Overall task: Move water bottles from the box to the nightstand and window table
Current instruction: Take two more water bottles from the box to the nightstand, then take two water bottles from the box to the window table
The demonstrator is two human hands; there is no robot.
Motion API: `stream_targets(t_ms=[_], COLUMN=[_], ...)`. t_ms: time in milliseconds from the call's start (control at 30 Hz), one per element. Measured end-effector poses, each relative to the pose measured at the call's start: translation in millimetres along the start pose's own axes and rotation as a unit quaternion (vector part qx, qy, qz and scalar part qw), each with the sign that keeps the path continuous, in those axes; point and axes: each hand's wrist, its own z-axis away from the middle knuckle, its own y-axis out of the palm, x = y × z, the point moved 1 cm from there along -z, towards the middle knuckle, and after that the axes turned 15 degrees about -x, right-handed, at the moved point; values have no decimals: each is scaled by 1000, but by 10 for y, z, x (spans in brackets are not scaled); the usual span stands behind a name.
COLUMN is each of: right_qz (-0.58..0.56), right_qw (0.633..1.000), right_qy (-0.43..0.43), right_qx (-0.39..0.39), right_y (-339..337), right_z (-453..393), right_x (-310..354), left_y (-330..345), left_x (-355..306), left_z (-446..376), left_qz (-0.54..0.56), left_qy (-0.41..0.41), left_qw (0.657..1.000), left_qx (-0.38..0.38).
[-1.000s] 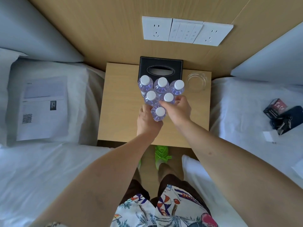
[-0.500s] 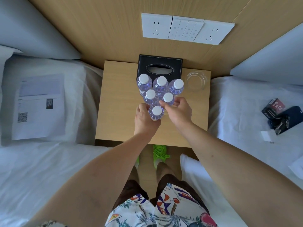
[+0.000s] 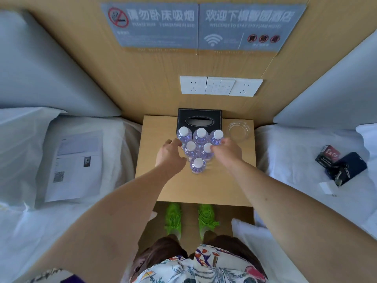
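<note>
so, in the head view, six water bottles [image 3: 196, 149] stand upright on the nightstand bench [image 3: 222, 186], packed close in a triangle: three at the back, two in the middle, one at the front. the back row stands just in front of a black tissue box [image 3: 200, 117], and a clear glass dish [image 3: 238, 130] sits just beside them, to the right.

the left hand [image 3: 170, 155] has its fingers curled against the left side of the group, touching the bottle of the middle row and the back one. the right hand [image 3: 227, 151] does the same on the right side, its fingertips at the cap of the right middle bottle. i cannot tell if either hand really grips a bottle or only presses on it to make the group tidy.

the box from the task is not in this view, and the window table is not in view either. so my judgement is that the nightstand part is nearly done, only the arranging is left. whether bottles are already on the window table, the picture does not show; that part may be still to do.

on the bed at the left lies a printed paper [image 3: 75, 166]; on the bed at the right lie a dark phone with keys [image 3: 346, 169].
</note>
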Motion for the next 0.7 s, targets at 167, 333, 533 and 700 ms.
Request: stream_targets(t_ms=[167, 333, 533, 700], right_qz=[-19, -6, 31, 45], right_qw=[999, 992, 977, 964], right_qy=[-43, -111, -157, -124], right_qx=[-23, -60, -140, -232], right_y=[-422, -892, -1368, -1614], right_z=[110, 280, 588, 1002], right_x=[514, 911, 1068, 756], left_y=[-581, -1001, -1309, -1330], left_x=[-544, -1097, -1698, -2080], left_z=[-239, -377, -341, -125], left_qz=[0, -8, -21, -37], left_qy=[94, 197, 342, 437], left_qw=[995, 980, 939, 899], left_qx=[-33, -37, -29, -4])
